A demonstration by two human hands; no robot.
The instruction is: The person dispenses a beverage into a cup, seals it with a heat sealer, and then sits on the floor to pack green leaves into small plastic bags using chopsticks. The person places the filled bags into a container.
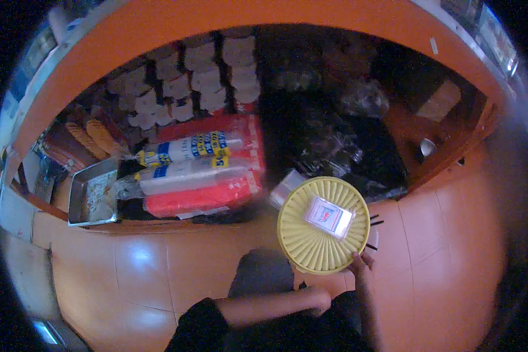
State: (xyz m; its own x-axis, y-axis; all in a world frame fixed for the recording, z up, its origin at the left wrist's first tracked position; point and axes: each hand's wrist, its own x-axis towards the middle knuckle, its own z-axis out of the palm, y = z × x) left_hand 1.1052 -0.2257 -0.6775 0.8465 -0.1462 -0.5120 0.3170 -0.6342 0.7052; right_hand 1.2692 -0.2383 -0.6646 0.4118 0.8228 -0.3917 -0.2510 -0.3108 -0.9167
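My right hand (361,265) grips the lower right rim of a round yellow ribbed lid or container (295,240), with the thumb over its top. On the ribbed face lies a small clear packet with a printed label (328,218). Thin dark sticks (375,220) jut out past its right side, and what they belong to is hidden. A clear plastic pack (286,189) shows behind its upper left edge. My left forearm crosses my lap, and my left hand (320,300) is blurred below the yellow piece; its fingers cannot be made out.
An orange counter (264,12) arches over a low shelf space. Inside are stacked white cups (242,70), red and clear plastic-sleeved packs (202,193), and crumpled clear bags (330,149). A steel pan (114,215) stands at the left. Orange tiles (141,281) cover the floor.
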